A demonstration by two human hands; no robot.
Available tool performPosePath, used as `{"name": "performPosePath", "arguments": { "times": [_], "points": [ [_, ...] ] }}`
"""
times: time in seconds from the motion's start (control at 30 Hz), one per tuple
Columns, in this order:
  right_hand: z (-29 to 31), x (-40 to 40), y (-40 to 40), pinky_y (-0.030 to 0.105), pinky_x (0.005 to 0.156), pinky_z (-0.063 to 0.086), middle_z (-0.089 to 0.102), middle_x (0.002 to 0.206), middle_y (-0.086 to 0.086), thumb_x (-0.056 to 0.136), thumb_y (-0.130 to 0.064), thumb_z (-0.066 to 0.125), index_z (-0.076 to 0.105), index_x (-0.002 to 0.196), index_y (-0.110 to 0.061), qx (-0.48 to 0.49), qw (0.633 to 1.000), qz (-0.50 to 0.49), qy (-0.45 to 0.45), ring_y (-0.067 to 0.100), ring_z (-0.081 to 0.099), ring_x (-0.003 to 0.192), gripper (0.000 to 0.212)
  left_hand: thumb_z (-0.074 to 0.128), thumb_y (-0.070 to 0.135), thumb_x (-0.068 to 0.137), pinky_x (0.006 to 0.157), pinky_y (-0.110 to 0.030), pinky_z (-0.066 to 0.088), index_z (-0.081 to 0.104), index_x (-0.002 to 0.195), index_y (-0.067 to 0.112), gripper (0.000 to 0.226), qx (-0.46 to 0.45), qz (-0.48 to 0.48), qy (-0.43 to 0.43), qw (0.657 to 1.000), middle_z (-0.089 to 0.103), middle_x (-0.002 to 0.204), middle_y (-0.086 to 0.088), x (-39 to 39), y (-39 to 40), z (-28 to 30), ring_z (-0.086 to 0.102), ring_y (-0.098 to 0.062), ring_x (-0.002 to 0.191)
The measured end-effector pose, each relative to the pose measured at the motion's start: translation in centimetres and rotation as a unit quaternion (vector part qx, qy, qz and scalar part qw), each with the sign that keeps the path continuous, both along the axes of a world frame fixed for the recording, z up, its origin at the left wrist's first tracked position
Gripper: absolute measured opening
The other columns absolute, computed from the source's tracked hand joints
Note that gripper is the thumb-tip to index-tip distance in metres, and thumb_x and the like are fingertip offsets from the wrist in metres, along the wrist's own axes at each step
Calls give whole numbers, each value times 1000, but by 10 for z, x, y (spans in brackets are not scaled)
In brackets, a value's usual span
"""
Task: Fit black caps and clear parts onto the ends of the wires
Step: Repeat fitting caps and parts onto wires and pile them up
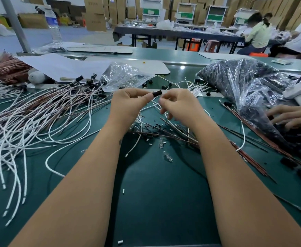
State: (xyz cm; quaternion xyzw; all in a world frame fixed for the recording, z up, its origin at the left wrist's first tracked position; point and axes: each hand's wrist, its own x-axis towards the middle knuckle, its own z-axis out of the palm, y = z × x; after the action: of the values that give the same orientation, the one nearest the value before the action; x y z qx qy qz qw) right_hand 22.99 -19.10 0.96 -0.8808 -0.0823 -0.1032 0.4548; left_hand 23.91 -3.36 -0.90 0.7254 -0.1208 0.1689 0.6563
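Observation:
My left hand [128, 102] pinches a small black cap [157, 93] between thumb and fingertips, raised above the green table. My right hand [179, 102] is just to the right of the cap, fingers curled and pinching what looks like a thin white wire [156, 104] that loops down under both hands. Loose clear parts [167, 155] and small black bits [153, 125] lie on the mat below my hands. A big spread of white and brown wires [39, 118], some with black caps fitted, covers the left of the table.
A clear bag of clear parts [123, 77] lies behind my hands. A large plastic bag of black caps [244, 86] fills the right, with another person's hand [292, 116] on it. Brown rods [249, 152] lie at right. A water bottle [54, 27] stands far left.

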Motion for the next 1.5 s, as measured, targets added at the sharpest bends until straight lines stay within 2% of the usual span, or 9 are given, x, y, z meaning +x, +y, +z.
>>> {"name": "performPosePath", "arguments": {
  "times": [0.1,0.2,0.37,0.47,0.73,0.87,0.97,1.1,1.5],
  "points": [
    [3,-3,-1,31,72,53,70,83,-4,84,-24,63,70,83,-21,-205,978,-24,-10,13,64,79,7,76,17,80,62,-22,46,73,72,28,14,9,22,2,1000,61,55,6,3,0,-3,50,-11,56],
    [7,-7,-2,27,66,51,69,83,-9,78,-24,65,70,79,-27,-321,945,-47,36,15,64,83,6,76,21,81,61,-26,40,74,73,26,10,25,49,13,998,53,53,3,6,-1,-6,42,-13,53],
    [9,-11,-3,26,61,49,68,82,-4,76,-21,67,72,80,-23,-363,927,-72,51,18,64,81,7,74,27,79,59,-29,40,71,70,27,10,81,75,45,993,50,45,13,11,-1,-11,42,-10,46],
    [8,-9,0,32,68,55,69,84,2,79,-14,65,72,85,-15,-368,926,-66,54,22,65,81,10,74,26,79,57,-24,39,70,69,26,11,94,78,43,991,52,47,13,13,-2,-14,44,-5,44],
    [2,-5,7,40,79,56,67,88,9,78,-9,54,68,86,-8,-324,944,-37,51,27,63,85,16,71,24,82,56,-21,39,71,74,24,7,110,78,49,990,57,56,9,12,-5,-15,47,0,45],
    [3,-2,4,39,70,50,63,82,3,89,-10,47,56,87,-12,-131,984,-102,-65,24,62,82,10,67,25,85,63,-35,44,70,87,18,8,105,108,51,987,54,64,-1,14,0,-13,48,-18,59],
    [2,0,-3,44,69,52,63,80,6,94,-10,43,50,93,-16,13,991,-104,-77,27,62,75,10,66,24,88,62,-30,39,69,91,16,9,91,100,52,989,47,63,1,13,1,-12,42,-17,58],
    [-5,3,-4,24,53,35,52,69,-7,93,-13,51,58,88,-21,-44,989,-103,-93,9,47,59,12,66,23,88,65,-32,41,69,91,19,5,99,76,52,991,51,72,-4,12,-1,-12,46,-19,65],
    [-8,6,-4,20,60,37,58,81,-3,91,-9,54,61,85,-20,-40,985,-108,-130,5,50,69,14,66,23,90,55,-22,38,65,83,27,8,119,49,21,991,43,64,5,8,-4,-11,39,-8,56]
  ]
}}
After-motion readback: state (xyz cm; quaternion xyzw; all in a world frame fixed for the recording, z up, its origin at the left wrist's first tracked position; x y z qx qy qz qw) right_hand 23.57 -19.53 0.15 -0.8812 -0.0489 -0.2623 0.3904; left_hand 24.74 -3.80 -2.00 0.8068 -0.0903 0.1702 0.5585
